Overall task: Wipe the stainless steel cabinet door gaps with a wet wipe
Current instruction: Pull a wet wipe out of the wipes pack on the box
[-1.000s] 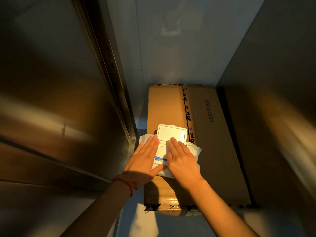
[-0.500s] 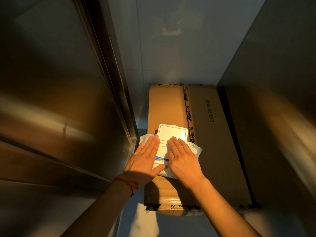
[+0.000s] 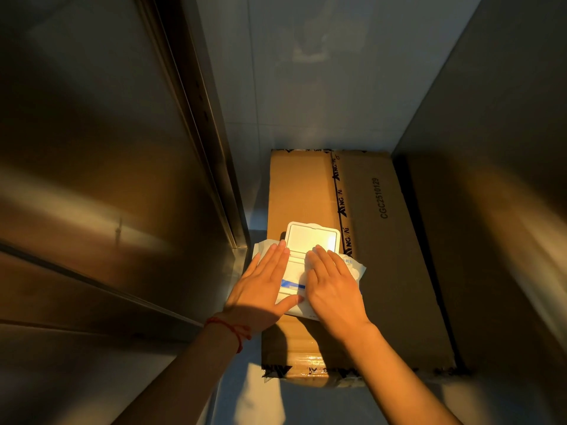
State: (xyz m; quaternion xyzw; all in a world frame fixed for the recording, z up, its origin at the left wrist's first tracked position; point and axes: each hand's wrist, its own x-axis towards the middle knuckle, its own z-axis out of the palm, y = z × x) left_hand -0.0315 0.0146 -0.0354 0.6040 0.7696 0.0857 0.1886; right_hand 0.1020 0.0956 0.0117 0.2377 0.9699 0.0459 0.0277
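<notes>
Pressing down as they did a moment ago, both hands stay flat on a white wet wipe pack (image 3: 293, 282), barely shifted since the earlier frame. The left hand (image 3: 260, 291) lies with fingers straight over the pack's left side; the right hand (image 3: 333, 286) covers its right side, fingers loosely extended. The pack's lid (image 3: 313, 239) stands open just beyond the fingertips. It rests on a cardboard box (image 3: 383, 256), beside the steel cabinet door (image 3: 101, 167) at left, with another steel panel (image 3: 503, 185) at right.
</notes>
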